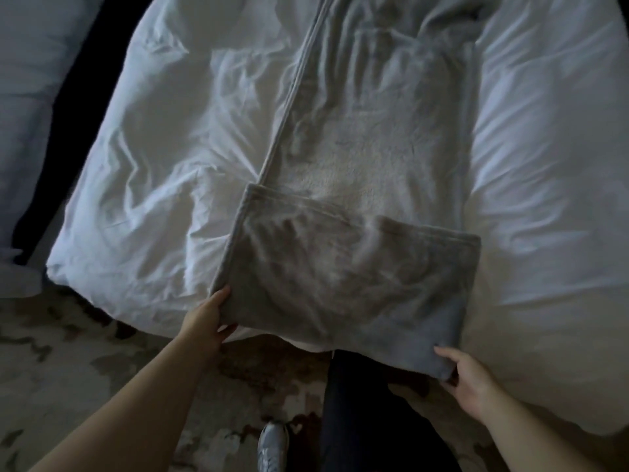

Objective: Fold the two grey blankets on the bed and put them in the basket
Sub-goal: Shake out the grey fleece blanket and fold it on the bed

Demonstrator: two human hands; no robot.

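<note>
A grey blanket point(367, 137) lies as a long strip down the middle of the bed, its pale fleecy side up. Its near end point(340, 287) is folded back over the strip, grey side up, and reaches the bed's front edge. My left hand point(207, 318) grips the left corner of that folded end, thumb under the fabric. My right hand point(471, 379) holds the right corner, fingers tucked under the edge. A second blanket and the basket are not in view.
A white crumpled duvet point(153, 158) covers the bed. A second bed with pale bedding point(30, 97) stands at the left across a dark gap. Patterned carpet point(68, 362) lies below, with my dark trouser leg point(367, 420) and shoe point(272, 444) against the bed's front.
</note>
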